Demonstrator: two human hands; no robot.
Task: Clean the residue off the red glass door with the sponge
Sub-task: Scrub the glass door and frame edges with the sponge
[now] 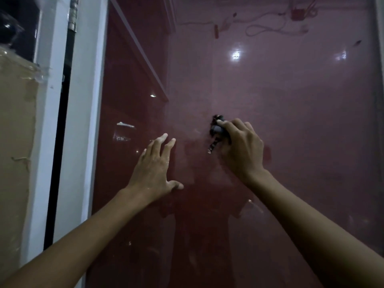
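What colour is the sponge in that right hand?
Dark, nearly black with grey patches: the sponge, gripped against the red door, in the head view.

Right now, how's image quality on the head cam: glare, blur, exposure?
Head view: dim overall; two bright light reflections glare off the glossy red glass door upper right; the glass mirrors room wiring and the person's arms; the dark ragged sponge gripped by the right hand is slightly smeared; the left hand, fingers spread against the glass, is fairly sharp; the white door frame bows from wide-angle distortion.
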